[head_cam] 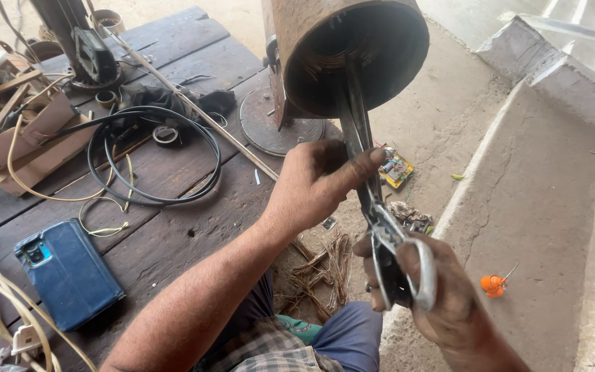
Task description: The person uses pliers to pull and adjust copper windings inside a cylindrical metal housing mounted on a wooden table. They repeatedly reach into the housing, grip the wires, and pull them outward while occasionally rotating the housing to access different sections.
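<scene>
Blades deep in the drum here: a pair of big metal shears [380,207] runs up from the lower right into the open mouth of a rusty cylindrical motor housing [349,52], where copper windings [325,65] line the inner wall. The right hand [442,296] has its grip clenched through the handle loops, fingers wrapped around the lower bow. The left hand [315,182] is clasped on the blades just below the drum's rim, thumb stretched along the steel, steadying them.

The housing hangs out over the edge of the wooden bench [173,234], and what props it there I cannot make out (there is a round metal plate [270,127] just behind it on the planks).

Now the risks, as I judge them. That left thumb lies right along the blade near the pivot; if the right hand squeezes hard, skin could get nipped. The tips are hidden in the dark of the drum, so they could slip off the wire and skid, jerking both hands. The drum itself looks heavy and overhanging; a hard pull might roll it off the bench toward the lap below. Cut copper strands [325,265] lie on the ground between the knees, and their ends look sharp.

On the bench, well apart from the work, a blue phone case [67,272] and a black cable coil [153,155].
</scene>
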